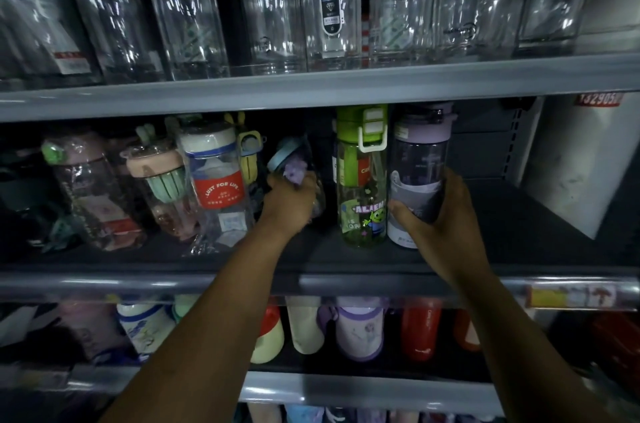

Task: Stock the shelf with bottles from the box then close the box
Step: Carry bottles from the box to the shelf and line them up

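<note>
Dark middle shelf (519,222) under both hands. Right hand (446,215) curls fingers and thumb round the upright purple bottle (420,159) standing on it. Green Alien bottle (362,180) is just left of the thumb. Left hand (289,203) grips a tilted blue-lidded bottle (287,156), lid above the knuckles.

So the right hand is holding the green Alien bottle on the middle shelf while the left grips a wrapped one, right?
Not quite. In the head view the right hand holds the purple bottle, beside the green Alien bottle, on the middle shelf; the left hand does grip a wrapped bottle.
</note>
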{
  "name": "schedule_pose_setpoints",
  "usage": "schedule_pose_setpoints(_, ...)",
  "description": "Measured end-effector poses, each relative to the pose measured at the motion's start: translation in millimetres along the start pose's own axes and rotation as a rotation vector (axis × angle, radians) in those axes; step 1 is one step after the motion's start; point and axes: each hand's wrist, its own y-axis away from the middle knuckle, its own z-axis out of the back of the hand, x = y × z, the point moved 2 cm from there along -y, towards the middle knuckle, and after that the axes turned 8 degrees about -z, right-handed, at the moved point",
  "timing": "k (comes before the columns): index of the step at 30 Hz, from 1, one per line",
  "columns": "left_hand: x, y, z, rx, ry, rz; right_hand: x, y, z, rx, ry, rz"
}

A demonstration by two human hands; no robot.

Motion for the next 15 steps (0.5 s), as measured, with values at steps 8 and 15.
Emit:
schedule_pose_setpoints(8,1,-9,-5,0.009,0.199,-0.067,-2,-1,0,0.001,0.005,0.004)
schedule_pose_setpoints(15,14,-17,-12,0.048,-0.014,-0.168,-2,-1,1,0.010,0.010,0.002)
